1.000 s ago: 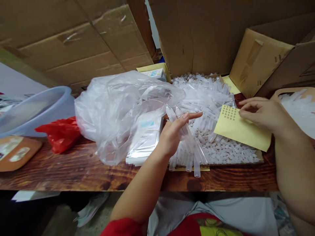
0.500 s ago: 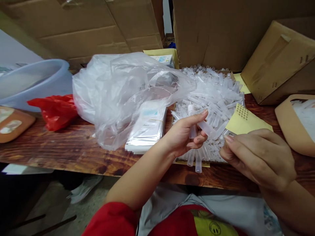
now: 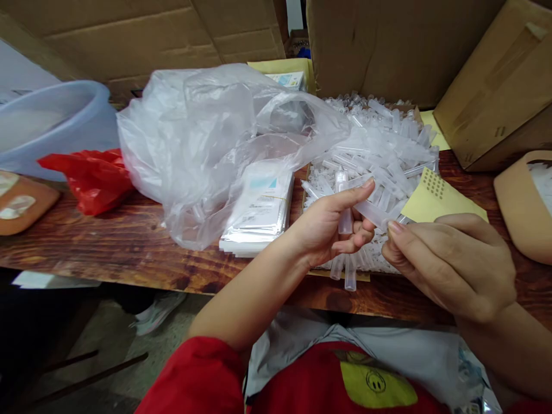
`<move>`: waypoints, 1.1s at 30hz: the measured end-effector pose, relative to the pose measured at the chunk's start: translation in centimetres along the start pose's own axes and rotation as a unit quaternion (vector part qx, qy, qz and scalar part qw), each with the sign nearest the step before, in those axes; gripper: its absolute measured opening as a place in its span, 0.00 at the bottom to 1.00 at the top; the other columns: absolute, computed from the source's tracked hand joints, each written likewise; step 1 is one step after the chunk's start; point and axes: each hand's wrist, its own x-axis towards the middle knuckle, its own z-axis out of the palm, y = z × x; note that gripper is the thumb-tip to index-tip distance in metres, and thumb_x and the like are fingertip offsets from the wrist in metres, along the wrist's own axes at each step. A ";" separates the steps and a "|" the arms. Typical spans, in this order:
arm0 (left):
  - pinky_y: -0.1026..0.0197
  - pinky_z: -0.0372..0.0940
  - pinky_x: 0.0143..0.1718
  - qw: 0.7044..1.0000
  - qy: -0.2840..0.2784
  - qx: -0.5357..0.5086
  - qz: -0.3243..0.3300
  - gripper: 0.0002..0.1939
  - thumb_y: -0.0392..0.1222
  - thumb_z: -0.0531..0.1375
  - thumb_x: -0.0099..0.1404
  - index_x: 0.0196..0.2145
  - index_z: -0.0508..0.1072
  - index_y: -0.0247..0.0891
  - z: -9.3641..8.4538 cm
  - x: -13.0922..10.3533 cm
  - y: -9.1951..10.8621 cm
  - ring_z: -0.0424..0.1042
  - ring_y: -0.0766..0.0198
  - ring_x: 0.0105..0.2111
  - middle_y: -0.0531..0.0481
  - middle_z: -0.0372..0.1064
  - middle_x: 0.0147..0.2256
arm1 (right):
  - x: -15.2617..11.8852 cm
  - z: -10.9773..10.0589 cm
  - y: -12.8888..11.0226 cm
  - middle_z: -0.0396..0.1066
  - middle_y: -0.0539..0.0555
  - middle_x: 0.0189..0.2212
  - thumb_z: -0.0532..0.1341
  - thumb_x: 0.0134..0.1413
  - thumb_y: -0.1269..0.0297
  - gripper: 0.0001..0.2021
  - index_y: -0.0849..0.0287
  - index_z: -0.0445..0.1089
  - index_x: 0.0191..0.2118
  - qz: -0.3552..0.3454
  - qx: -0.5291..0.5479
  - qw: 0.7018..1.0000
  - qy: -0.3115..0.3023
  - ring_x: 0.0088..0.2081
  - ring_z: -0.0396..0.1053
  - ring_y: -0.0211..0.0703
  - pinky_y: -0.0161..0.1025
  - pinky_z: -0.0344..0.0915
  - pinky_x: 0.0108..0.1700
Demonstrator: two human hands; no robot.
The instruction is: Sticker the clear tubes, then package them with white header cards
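My left hand (image 3: 334, 224) is closed around a translucent plastic tube (image 3: 371, 214), which sticks out to the right between thumb and fingers. A second tube (image 3: 345, 221) shows upright by the same palm; I cannot tell whether it is gripped too. My right hand (image 3: 452, 267) holds a yellow sheet with small round dots (image 3: 446, 198). Its thumb and forefinger are pinched at the free end of the left hand's tube, and whatever is between those fingertips is hidden. Beneath both hands spreads a heap of similar clear tubes (image 3: 388, 141).
A banded stack of printed packets (image 3: 261, 201) lies left of the heap, partly under a clear plastic bag (image 3: 194, 132). Further left are a red bag (image 3: 92, 181) and a blue basin (image 3: 64, 126). Cardboard boxes (image 3: 495, 86) stand behind; a tan container (image 3: 517, 213) is at right.
My right fingertips have come against the end of the tube, where a gap was before. The view has tipped slightly, shifting the table upward in the picture.
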 end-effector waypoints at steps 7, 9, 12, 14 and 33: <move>0.71 0.36 0.11 0.998 0.017 -0.044 -0.035 0.23 0.52 0.62 0.70 0.23 0.69 0.33 -0.2 0.2 0.3 0.57 0.76 0.14 0.52 0.63 0.19 | -0.5 0.5 0.0 0.83 0.55 0.40 0.71 0.57 0.70 0.13 0.56 0.78 0.48 0.053 0.003 0.999 0.001 0.33 0.80 0.44 0.43 0.69 0.31; 0.71 0.35 0.11 0.998 0.022 -0.043 -0.045 0.23 0.53 0.62 0.70 0.23 0.69 0.34 -0.1 0.3 0.4 0.56 0.77 0.13 0.52 0.63 0.19 | -0.8 0.9 0.0 0.83 0.55 0.41 0.72 0.55 0.70 0.14 0.56 0.78 0.47 0.063 0.003 0.998 0.011 0.35 0.80 0.45 0.43 0.69 0.32; 0.71 0.34 0.11 0.999 0.018 -0.011 -0.050 0.23 0.55 0.65 0.67 0.23 0.68 0.35 0.2 0.3 0.5 0.54 0.77 0.13 0.53 0.62 0.19 | -0.9 1.3 0.0 0.82 0.56 0.46 0.73 0.54 0.70 0.13 0.54 0.78 0.46 0.052 -0.007 0.998 0.031 0.41 0.80 0.48 0.44 0.72 0.36; 0.70 0.33 0.11 0.999 0.013 0.013 -0.043 0.25 0.58 0.65 0.65 0.23 0.67 0.35 0.4 0.3 0.5 0.53 0.76 0.12 0.54 0.60 0.18 | -0.8 1.5 -0.1 0.80 0.57 0.48 0.71 0.55 0.72 0.11 0.54 0.76 0.44 0.045 0.000 0.998 0.041 0.46 0.79 0.49 0.45 0.75 0.40; 0.67 0.47 0.13 0.950 0.223 0.058 0.208 0.32 0.66 0.65 0.62 0.17 0.59 0.39 -2.3 0.8 3.2 0.56 0.74 0.12 0.56 0.60 0.14 | -1.4 5.0 -1.2 0.78 0.63 0.42 0.62 0.62 0.78 0.09 0.62 0.69 0.46 0.072 0.139 0.988 0.014 0.42 0.75 0.47 0.45 0.76 0.42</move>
